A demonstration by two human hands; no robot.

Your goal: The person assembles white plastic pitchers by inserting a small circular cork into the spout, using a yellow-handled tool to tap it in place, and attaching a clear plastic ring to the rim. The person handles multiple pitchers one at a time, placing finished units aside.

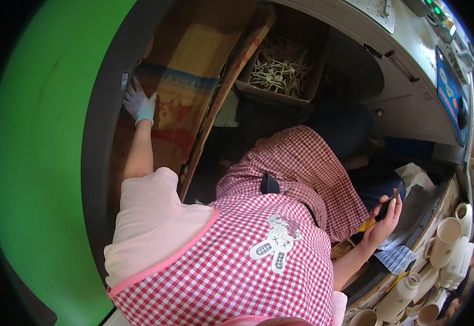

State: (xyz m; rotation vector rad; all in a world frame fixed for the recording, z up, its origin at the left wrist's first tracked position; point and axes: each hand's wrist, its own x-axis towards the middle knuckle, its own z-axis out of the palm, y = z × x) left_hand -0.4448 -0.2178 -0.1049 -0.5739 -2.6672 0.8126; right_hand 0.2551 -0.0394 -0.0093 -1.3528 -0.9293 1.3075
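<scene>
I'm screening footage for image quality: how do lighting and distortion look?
Head view: the green surface curves toward the rim, corners are black; head view: shadow surrounds the box of sticks, the pale worktop shines, the gloved left hand is legible.

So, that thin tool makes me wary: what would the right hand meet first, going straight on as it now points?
Leading with the thin tool, the right hand would probably meet the crumpled pale plastic; depth is unclear, so the dark blue trouser leg beside that line could come first.
</scene>
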